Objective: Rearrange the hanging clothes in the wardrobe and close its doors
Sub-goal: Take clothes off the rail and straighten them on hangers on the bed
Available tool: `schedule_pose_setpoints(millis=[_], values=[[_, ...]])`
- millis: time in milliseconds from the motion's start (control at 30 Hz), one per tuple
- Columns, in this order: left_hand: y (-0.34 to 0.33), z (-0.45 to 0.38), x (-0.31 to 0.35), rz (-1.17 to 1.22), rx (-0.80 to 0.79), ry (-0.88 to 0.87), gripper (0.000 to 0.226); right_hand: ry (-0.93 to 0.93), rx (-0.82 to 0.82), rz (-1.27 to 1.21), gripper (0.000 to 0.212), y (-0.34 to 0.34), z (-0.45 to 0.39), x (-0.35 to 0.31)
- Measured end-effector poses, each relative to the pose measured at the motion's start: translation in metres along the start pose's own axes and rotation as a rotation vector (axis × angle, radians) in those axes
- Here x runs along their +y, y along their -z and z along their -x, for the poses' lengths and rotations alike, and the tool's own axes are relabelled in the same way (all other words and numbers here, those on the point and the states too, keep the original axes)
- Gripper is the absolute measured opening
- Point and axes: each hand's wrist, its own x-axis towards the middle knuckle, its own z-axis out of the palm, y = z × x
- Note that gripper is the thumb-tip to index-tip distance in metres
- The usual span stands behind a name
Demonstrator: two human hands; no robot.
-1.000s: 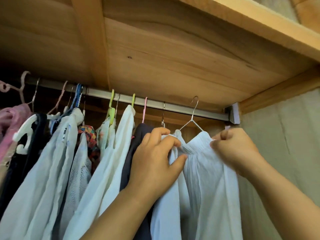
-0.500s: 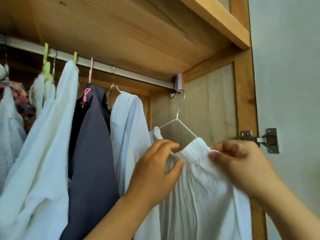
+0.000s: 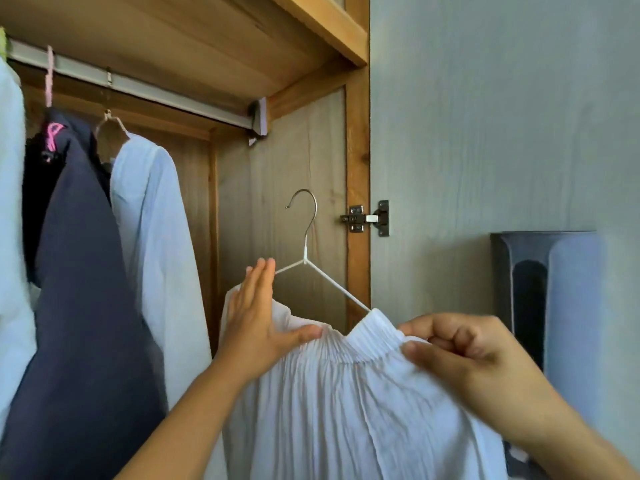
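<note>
Below the rail [image 3: 138, 85], off it, white garment [image 3: 346, 410] on wire hanger [image 3: 308, 258]. Right hand [image 3: 460, 348] pinches its waistband; left hand [image 3: 256, 320] flat against it, fingers straight.

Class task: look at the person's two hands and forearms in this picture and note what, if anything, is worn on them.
Both forearms are bare as far as the picture shows, with no sleeves in view. The left hand and right hand wear no gloves; no rings, watch or bracelet show. Fingernails are short and unpainted.
</note>
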Motion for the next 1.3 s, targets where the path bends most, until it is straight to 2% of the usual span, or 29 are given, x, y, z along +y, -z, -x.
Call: schedule_pose_setpoints(millis=[67,167,200,400,500,533,600,667,733,767,900,1000,1133,1300], values=[[-0.002,0.005,0.008,0.057,-0.007,0.012,0.108,-0.017,-0.009,-0.038,0.015,0.01,0.02,0.001],[-0.006,0.014,0.01,0.156,0.106,-0.1,0.038,-0.027,-0.01,-0.055,0.014,0.024,0.047,-0.003],[-0.008,0.018,0.012,0.183,0.156,-0.142,0.033,-0.04,-0.009,-0.048,0.015,0.029,0.057,-0.004],[-0.024,0.05,0.047,0.206,0.271,-0.338,0.058,-0.133,-0.051,0.163,0.009,0.069,0.104,-0.011],[-0.031,0.068,0.078,0.214,0.271,-0.392,0.062,-0.211,-0.091,0.346,0.004,0.089,0.127,-0.015],[-0.033,0.074,0.09,0.214,0.267,-0.408,0.06,-0.236,-0.101,0.404,0.006,0.095,0.136,-0.016],[-0.038,0.086,0.114,0.204,0.268,-0.435,0.056,-0.248,-0.101,0.496,0.026,0.104,0.152,-0.017],[-0.043,0.097,0.139,0.206,0.26,-0.454,0.051,-0.246,-0.034,0.54,0.042,0.111,0.168,-0.02],[-0.047,0.109,0.166,0.217,0.255,-0.495,0.046,-0.25,0.027,0.559,0.048,0.118,0.186,-0.022],[-0.051,0.115,0.179,0.225,0.25,-0.518,0.044,-0.252,0.048,0.568,0.045,0.121,0.196,-0.022],[-0.077,0.141,0.22,0.288,0.187,-0.561,0.046,-0.303,0.245,0.555,0.002,0.132,0.234,-0.018],[-0.104,0.156,0.248,0.384,0.087,-0.584,0.048,-0.35,0.428,0.535,0.007,0.138,0.265,-0.012],[-0.14,0.173,0.285,0.621,-0.136,-0.627,0.045,-0.414,0.717,0.525,0.015,0.143,0.309,-0.006],[-0.183,0.188,0.326,0.888,-0.392,-0.73,0.041,-0.498,0.957,0.57,0.024,0.144,0.356,-0.007]])
